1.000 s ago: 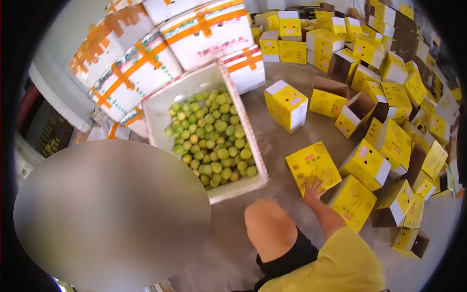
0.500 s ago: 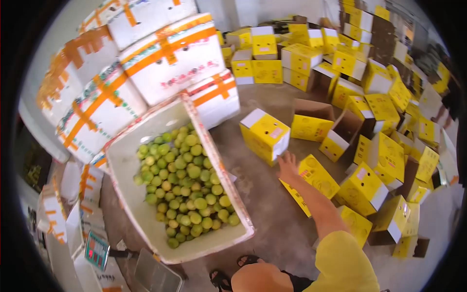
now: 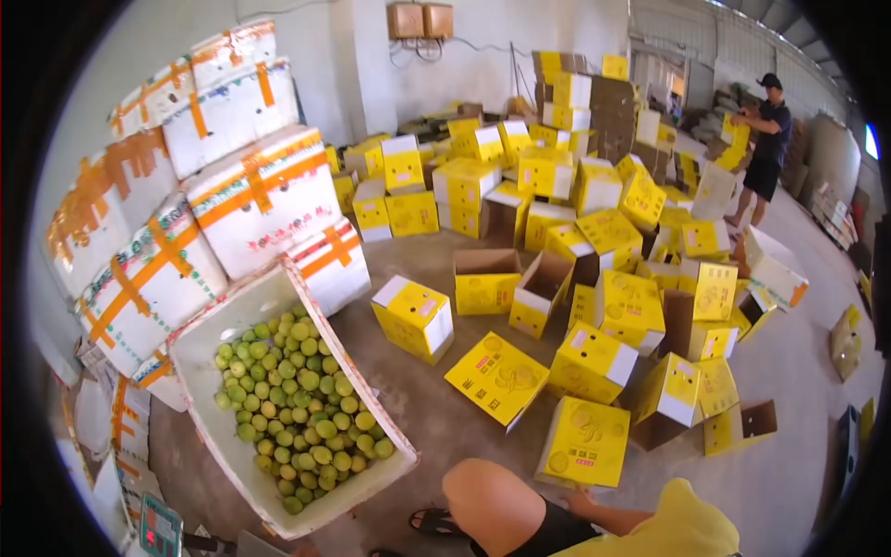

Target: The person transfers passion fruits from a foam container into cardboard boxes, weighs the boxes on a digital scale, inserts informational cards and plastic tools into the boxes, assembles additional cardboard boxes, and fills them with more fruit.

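My right hand (image 3: 581, 502) is low in the view, beside my knee and close to the lower edge of a yellow carton (image 3: 585, 442). Its fingers are small and partly hidden, so whether they touch the carton is unclear. Left of that carton another yellow carton (image 3: 497, 376) lies with its printed face up. An upright yellow and white carton (image 3: 413, 317) stands between it and a large white foam bin (image 3: 376, 407), which holds many green round fruits (image 3: 302, 399). My left hand is out of view.
Taped white foam boxes (image 3: 264, 200) are stacked at the left. Many yellow cartons (image 3: 548, 172) crowd the floor at the back and right, some with open tops. A scale display (image 3: 161, 527) is at the lower left. Another person (image 3: 767, 139) stands at the back right, handling something yellow.
My right hand has drawn back from beside the upright carton toward my knee. The view has tilted up and right, bringing the back wall and another person into sight.
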A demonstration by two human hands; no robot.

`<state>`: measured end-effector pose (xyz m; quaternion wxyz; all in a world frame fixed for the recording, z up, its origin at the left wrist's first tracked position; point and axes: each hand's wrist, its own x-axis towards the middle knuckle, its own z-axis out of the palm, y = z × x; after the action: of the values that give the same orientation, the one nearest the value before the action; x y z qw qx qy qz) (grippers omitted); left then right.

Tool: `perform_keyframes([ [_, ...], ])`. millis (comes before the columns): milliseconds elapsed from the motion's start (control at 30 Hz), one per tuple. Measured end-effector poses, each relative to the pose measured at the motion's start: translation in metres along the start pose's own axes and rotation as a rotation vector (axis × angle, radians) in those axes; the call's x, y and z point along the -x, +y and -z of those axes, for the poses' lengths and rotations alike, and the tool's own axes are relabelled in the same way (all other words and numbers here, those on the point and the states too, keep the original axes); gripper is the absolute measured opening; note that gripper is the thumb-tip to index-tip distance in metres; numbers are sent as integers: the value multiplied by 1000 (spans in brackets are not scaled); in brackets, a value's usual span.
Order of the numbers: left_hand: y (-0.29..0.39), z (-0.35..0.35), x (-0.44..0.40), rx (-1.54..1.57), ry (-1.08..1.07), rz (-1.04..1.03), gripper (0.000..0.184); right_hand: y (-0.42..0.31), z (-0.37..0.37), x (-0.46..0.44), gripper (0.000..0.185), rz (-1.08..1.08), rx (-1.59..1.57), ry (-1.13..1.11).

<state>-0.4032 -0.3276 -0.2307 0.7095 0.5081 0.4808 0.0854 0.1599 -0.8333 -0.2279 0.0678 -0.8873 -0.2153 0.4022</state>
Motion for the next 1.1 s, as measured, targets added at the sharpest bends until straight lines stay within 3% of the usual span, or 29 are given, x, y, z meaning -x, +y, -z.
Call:
perform_keyframes([
  [67, 152, -93, 19, 57, -3, -79, 52, 21, 28, 18, 62, 12, 89, 54],
  [100, 214, -145, 51, -724, 97, -123, 56, 23, 42, 29, 63, 1, 156, 76],
  [233, 251, -194, 48, -913, -12, -163, 59, 27, 88, -4, 61, 144, 75, 324],
  [333, 224, -184, 39, -1202, -153, -472, 49, -26, 155, -38, 55, 211, 102, 453],
  [367, 229, -187, 49, -1206, -140, -471, 49, -49, 177, -53, 50, 265, 47, 580],
  [433, 238, -196, 83, -1151, -52, -189, 49, -118, 234, -60, 45, 386, -97, 700],
  [467, 246, -197, 90, -1139, -26, -202, 49, -141, 245, -84, 44, 439, -91, 777],
  [500, 242, -191, 83, -1134, -17, -179, 49, -169, 255, -95, 44, 516, -61, 779],
  [567, 232, -171, 57, -1144, 90, -335, 46, -237, 273, -118, 46, 650, 104, 710],
  [600, 235, -165, 36, -956, 218, -217, 52, -272, 278, -125, 49, 701, 234, 638],
  [633, 242, -169, 24, -960, 228, -187, 52, -305, 278, -135, 53, 737, 320, 609],
  [700, 275, -197, 3, -783, 368, -241, 53, -367, 267, -169, 57, 799, 387, 574],
  [767, 306, -227, -23, -807, 343, -387, 51, -424, 256, -218, 58, 818, 415, 620],
  [833, 346, -263, -49, -1026, 281, -584, 55, -470, 249, -279, 56, 843, 544, 779],
  [900, 372, -279, -89, -1010, 249, -768, 66, -511, 252, -330, 55, 879, 652, 900],
  [1000, 402, -306, -138, -937, 253, -842, 86, -556, 279, -355, 53, 814, 688, 934],
  [1100, 418, -341, -169, -845, 269, -910, 97, -572, 310, -375, 56, 751, 672, 743],
])
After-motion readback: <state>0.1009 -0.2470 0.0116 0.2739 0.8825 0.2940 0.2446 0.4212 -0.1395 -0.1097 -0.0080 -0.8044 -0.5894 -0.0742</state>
